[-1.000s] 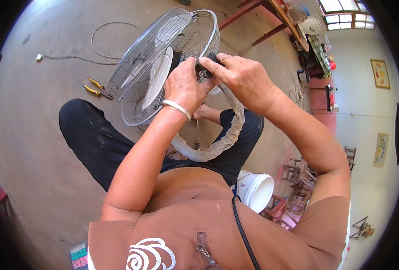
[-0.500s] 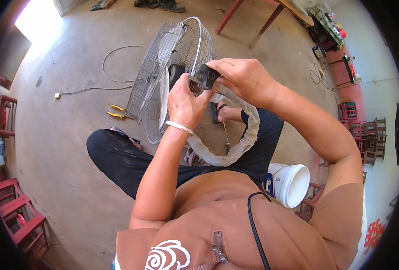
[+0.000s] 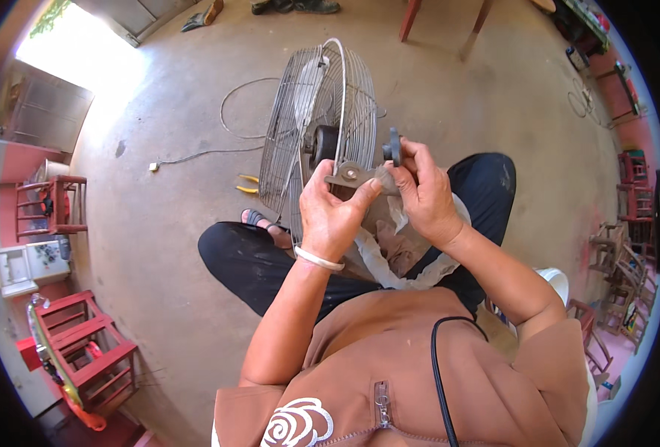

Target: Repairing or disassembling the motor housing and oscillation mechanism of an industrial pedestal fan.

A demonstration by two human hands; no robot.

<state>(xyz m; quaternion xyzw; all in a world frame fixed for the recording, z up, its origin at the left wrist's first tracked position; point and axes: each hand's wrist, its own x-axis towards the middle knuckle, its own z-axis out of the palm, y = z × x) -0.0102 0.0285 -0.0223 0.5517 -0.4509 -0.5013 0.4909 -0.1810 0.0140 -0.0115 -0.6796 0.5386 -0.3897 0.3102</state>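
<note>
My left hand (image 3: 335, 212) pinches a grey metal bracket (image 3: 340, 179) with a round bolt hole at its end. A dark lobed knob (image 3: 394, 147) is between the fingers of my right hand (image 3: 428, 197), apart from the bracket and just to its right. Right behind my left hand stands a fan head with a wire cage (image 3: 359, 104), tilted on its side, with a black motor housing (image 3: 324, 145) inside. A crumpled whitish wrapped strip (image 3: 415, 281) curves from near my hands down over my lap.
Yellow-handled pliers (image 3: 248, 185) lie left of the fan. A grey cord with a white plug (image 3: 153, 167) trails across the floor. A white bucket (image 3: 555, 281) stands at my right. Red wooden stools (image 3: 84, 339) line the left side; boots (image 3: 296, 7) are at the far edge.
The knob, earlier against the bracket, is now apart from it in my right hand. My left hand has turned the bracket to lie more level. The whole view has shifted.
</note>
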